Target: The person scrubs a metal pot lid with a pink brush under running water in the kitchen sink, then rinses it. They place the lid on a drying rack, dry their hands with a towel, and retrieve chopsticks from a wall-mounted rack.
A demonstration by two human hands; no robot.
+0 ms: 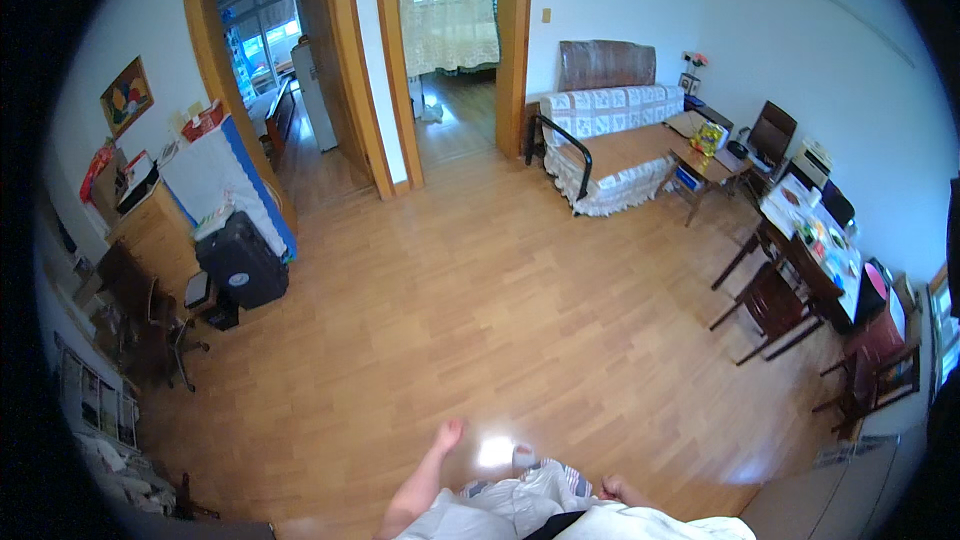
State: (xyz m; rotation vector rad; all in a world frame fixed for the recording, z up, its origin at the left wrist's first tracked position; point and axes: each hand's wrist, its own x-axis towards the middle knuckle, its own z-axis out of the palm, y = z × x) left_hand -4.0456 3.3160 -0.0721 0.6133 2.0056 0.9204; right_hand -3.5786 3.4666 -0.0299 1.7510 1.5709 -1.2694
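At the bottom of the head view, my left hand (450, 435) is held forward over the wood-look floor (480, 300), its fingers curled, with no object visible in it. My right hand (615, 488) hangs beside the striped shorts (574, 476) at my right side. Its fingers look bent, but what lies inside them cannot be made out. Below me show a white top (510, 514) and part of one slippered foot (524, 454) on the floor.
Two doorways stand ahead. A sofa (622, 146), a small wooden table (709, 165), a cluttered dining table (840, 270) and dark wooden chairs (772, 300) line the right. On the left are a black suitcase (244, 259), an office chair (142, 300) and a covered cabinet (217, 187).
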